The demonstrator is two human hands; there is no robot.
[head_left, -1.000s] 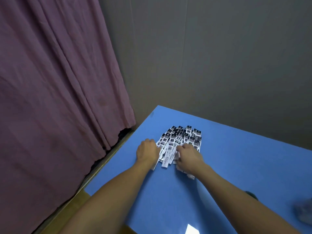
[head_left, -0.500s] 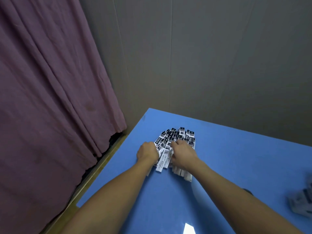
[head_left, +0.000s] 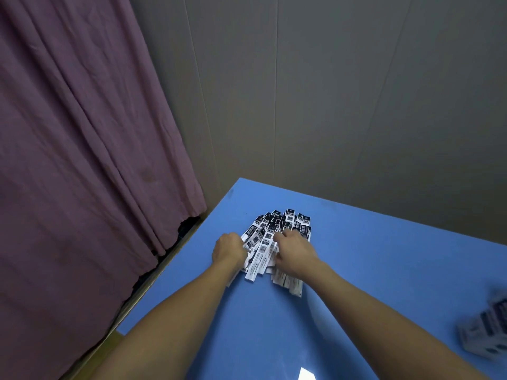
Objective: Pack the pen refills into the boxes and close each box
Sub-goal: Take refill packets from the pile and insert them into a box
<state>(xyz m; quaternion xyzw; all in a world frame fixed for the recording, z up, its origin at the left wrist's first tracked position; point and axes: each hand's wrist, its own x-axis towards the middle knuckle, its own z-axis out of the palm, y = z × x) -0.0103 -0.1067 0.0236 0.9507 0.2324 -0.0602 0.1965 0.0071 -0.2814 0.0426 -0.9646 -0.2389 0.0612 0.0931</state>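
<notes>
A person's left hand (head_left: 230, 249) and right hand (head_left: 295, 252) reach into a fanned heap of black-and-white pen refill packets (head_left: 274, 237) lying near the far corner of a blue surface (head_left: 384, 270), the left grip curled against the heap's left edge and the right grip curled over its middle, though whether either actually pinches a packet cannot be told. A blurred stack of boxes (head_left: 487, 329) sits at the surface's right edge, well apart from the heap. A mauve curtain (head_left: 82, 160) hangs to the left, beside a grey wall (head_left: 329, 91).
</notes>
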